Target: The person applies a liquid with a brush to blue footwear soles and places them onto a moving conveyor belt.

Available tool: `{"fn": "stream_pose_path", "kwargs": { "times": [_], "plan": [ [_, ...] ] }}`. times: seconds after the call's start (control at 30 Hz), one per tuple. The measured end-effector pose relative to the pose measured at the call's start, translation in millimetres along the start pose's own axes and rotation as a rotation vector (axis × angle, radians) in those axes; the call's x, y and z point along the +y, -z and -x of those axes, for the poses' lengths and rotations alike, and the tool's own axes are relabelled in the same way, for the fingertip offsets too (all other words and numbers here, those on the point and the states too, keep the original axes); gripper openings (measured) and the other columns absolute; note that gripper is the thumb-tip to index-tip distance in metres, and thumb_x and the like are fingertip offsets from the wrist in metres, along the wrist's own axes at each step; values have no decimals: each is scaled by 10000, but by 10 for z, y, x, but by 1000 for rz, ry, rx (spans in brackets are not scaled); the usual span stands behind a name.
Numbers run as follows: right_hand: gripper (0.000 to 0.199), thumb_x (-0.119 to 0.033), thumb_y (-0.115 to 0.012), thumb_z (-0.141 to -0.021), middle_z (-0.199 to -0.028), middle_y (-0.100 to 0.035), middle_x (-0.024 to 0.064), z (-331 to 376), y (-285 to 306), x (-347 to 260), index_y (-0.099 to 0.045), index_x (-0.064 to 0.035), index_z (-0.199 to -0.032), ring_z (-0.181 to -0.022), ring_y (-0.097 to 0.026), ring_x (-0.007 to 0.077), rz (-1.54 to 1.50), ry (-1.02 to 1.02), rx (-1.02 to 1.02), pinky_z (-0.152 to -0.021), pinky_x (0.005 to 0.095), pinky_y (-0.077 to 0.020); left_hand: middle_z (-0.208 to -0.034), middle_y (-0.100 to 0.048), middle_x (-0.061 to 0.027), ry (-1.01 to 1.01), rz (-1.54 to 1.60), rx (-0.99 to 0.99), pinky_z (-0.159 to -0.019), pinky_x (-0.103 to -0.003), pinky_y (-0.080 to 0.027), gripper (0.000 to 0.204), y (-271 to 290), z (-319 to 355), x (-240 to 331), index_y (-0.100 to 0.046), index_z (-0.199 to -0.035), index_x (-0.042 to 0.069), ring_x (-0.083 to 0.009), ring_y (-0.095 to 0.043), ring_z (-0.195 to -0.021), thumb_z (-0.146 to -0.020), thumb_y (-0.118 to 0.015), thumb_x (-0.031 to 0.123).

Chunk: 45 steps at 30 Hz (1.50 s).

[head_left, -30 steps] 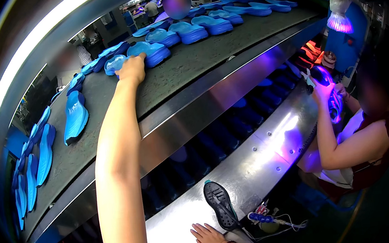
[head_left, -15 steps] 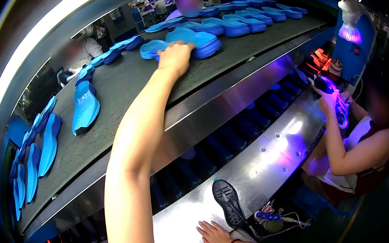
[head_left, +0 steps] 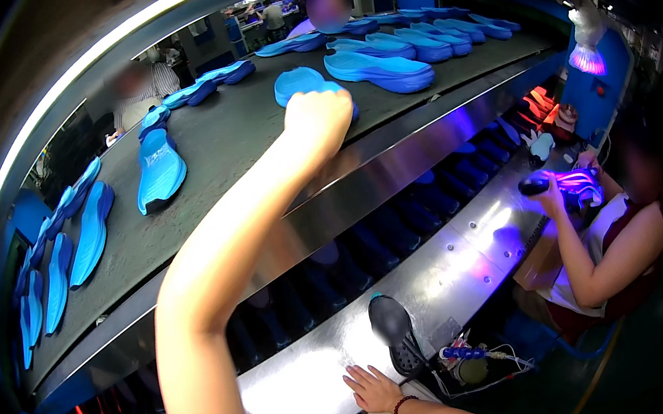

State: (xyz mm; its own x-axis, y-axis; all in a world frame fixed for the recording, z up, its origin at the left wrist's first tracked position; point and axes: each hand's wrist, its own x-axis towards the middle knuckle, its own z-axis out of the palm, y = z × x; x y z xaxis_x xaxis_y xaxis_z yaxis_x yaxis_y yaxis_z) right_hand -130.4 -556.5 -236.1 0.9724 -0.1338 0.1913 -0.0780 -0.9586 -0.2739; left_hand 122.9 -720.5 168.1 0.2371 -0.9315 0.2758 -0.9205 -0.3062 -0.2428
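My left hand (head_left: 321, 122) reaches over the dark belt, its fingers curled round a blue shoe sole (head_left: 300, 83). The hand covers the sole's middle, and the fingertips are hidden. Just right of it lies another blue sole (head_left: 381, 73), apart from the hand. My right hand (head_left: 375, 389) rests flat on the metal ledge, fingers spread, holding nothing. Beside it stands a black, sole-shaped piece with holes (head_left: 406, 355), its top part blurred.
Several blue soles (head_left: 162, 171) line the belt (head_left: 232, 136) at left and far right. Dark soles fill a shelf below its metal edge (head_left: 423, 139). At right a person's hands (head_left: 548, 201) hold a shoe in purple light. Cables and a blue hose (head_left: 464, 352) lie beside the ledge.
My left hand has come nearer and slightly right, closing round the smaller-looking sole. The larger sole beside it has shifted right. My right hand stays on the ledge. The co-worker has turned the shoe.
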Motion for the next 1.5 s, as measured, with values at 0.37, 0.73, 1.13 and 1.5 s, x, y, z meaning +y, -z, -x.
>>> {"fn": "stream_pose_path", "kwargs": {
  "times": [0.37,0.73,1.13,1.5],
  "plan": [
    [421,-253,-479,-772,-1282,-418,122,-10,-30,5,-492,-61,-1147,-1184,-391,217,-75,24,1,-964,389,-310,-549,-342,43,-699,266,608,-424,-239,-265,168,-196,2500,383,-438,-629,160,-87,-374,-457,-612,-596,214],
    [473,-252,-468,-781,-1322,-374,121,14,-85,14,-443,-80,-1221,-1220,-351,220,30,11,-62,-983,405,-288,-560,-450,-13,-298,655,9,-460,-284,-367,280,-1765,4304,1169,-443,-627,117,-174,-491,-486,-686,-650,295],
    [442,-224,-521,-725,-1242,-464,120,-7,-82,76,-528,-89,-1146,-1146,-436,234,36,21,43,-965,417,-317,-1016,-556,-155,609,791,-239,-826,-419,-396,261,-1699,5293,1654,-553,-979,57,-308,-499,-1012,-794,-557,242],
    [447,-218,-518,-709,-1235,-469,118,7,-102,120,-532,-87,-1137,-1141,-438,239,33,28,82,-964,411,-312,-945,-595,-212,1923,943,-556,-785,-454,-407,437,-3345,6573,1944,-606,-945,-12,-383,-542,-922,-838,-448,381]
  ]
}}
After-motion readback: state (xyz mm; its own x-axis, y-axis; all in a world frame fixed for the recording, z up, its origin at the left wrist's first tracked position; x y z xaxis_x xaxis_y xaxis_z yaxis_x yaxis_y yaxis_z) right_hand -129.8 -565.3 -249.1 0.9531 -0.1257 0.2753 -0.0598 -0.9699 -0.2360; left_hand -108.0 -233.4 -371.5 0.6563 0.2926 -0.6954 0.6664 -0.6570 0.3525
